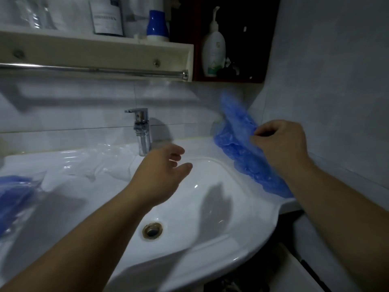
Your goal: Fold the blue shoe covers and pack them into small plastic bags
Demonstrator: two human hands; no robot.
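While the right hand (280, 144) is pinching a blue shoe cover (235, 121) above the pile (254, 173) at the frame's right, the left hand (162, 173) is hovering slack and empty, and the cover is seeming light, limp and slippery, best gripped by its rim.

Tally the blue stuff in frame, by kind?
Loose shoe-cover pile: 1, right hand pinching it
Bagged shoe covers: 1 bundle
Blue-topped container on shelf: 1
Total: 3. Single covers too blurred to count.
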